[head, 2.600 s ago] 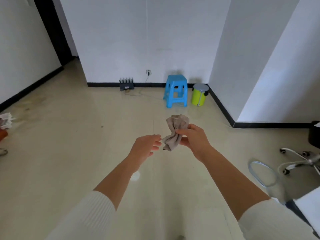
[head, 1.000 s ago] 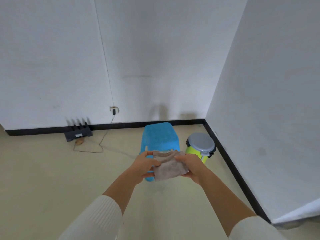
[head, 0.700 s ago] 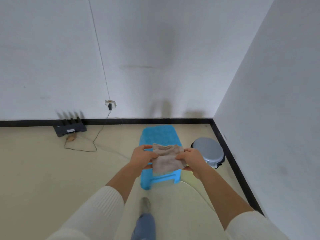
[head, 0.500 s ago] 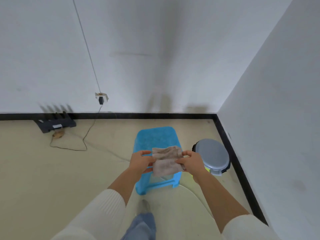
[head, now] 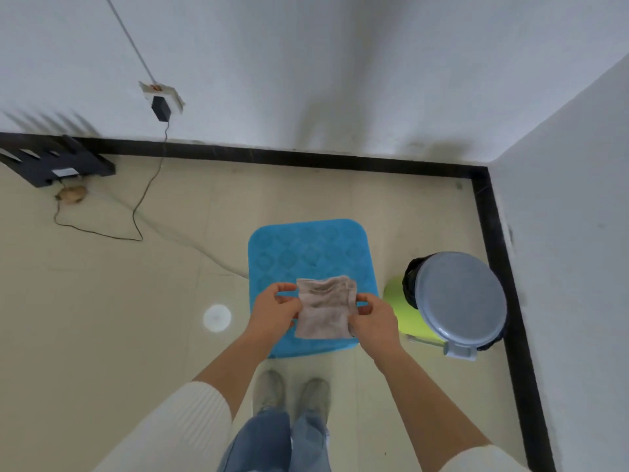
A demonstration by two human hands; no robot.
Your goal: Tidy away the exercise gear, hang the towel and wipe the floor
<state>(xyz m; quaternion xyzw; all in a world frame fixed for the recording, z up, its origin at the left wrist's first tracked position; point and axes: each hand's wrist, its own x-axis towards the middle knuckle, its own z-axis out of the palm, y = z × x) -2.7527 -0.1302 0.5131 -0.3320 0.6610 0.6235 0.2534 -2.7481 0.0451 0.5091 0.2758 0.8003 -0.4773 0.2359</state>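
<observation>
grey cloth [head: 325, 308] spread flat above near half of blue stool [head: 311, 257] | left hand [head: 274, 313] pinches its left edge | right hand [head: 372, 318] pinches its right edge | green bin, grey lid [head: 459, 299], right of stool, in wall corner

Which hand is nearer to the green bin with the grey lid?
Right. The right hand pinches the cloth's right edge beside the bin; the left hand holds the opposite edge, farther off, across the cloth.

No text, label, brand or number can be read; the router's [head: 58, 163] pale sticker is blurred.
</observation>
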